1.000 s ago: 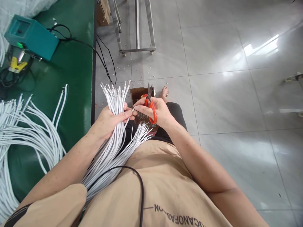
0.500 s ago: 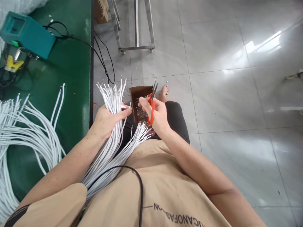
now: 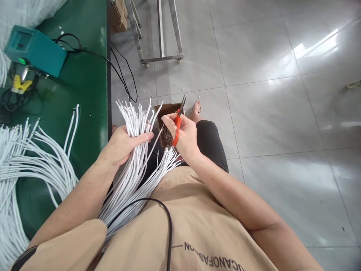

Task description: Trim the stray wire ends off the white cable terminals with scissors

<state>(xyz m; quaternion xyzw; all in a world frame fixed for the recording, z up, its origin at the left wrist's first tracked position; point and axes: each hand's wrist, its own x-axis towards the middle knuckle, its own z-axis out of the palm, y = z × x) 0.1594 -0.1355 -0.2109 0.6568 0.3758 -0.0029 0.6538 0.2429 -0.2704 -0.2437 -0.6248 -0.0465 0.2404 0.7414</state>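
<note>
My left hand (image 3: 122, 145) is wrapped round a thick bundle of white cables (image 3: 137, 126), their trimmed ends pointing away from me. One or two strands stand apart on the bundle's right side, near my right fingertips. My right hand (image 3: 184, 135) holds scissors (image 3: 177, 130) with orange-red handles, the dark narrow blades pointing away from me. Its thumb and forefinger reach toward the loose strands; whether they touch one I cannot tell. More white cables (image 3: 166, 162) rest across my lap, with thin ends beside my right wrist. Below my hands a cardboard box (image 3: 169, 108) contains small clippings.
On the left, a green table (image 3: 93, 82) carries another pile of white cables (image 3: 42, 158) and a teal device (image 3: 38, 51) with a yellow clip (image 3: 21, 84). A metal stand (image 3: 162, 58) and scattered bits are on the tiled floor (image 3: 267, 120). A black cord (image 3: 166, 214) crosses my shirt.
My left thumb has drawn back against the bundle, and strands at its right side now stand apart. My right hand has shifted slightly left, with the scissors tilted further right.
</note>
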